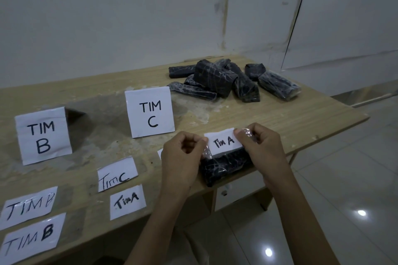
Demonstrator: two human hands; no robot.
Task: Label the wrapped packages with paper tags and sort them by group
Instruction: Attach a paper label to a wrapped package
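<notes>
The left hand (183, 155) and right hand (258, 146) each pinch one end of the Tim A tag (224, 141), fingers curled on the clear tape (247, 133) that sticks out at its ends. They hold it just above a black wrapped package (226, 166) lying at the near edge of the tabletop (280, 114). The loose tape could fold onto itself or cling to a finger, so the tag might go on crooked. Pressing down could also push the package off that edge. No bins or trays are in view. Only the standing TIM B sign (43, 135) and TIM C sign (150, 113) mark groups, with nothing beside them yet. The pile of unlabelled packages (224, 80) sits at the far right, and spare tags (117, 173) lie flat at the near left.
</notes>
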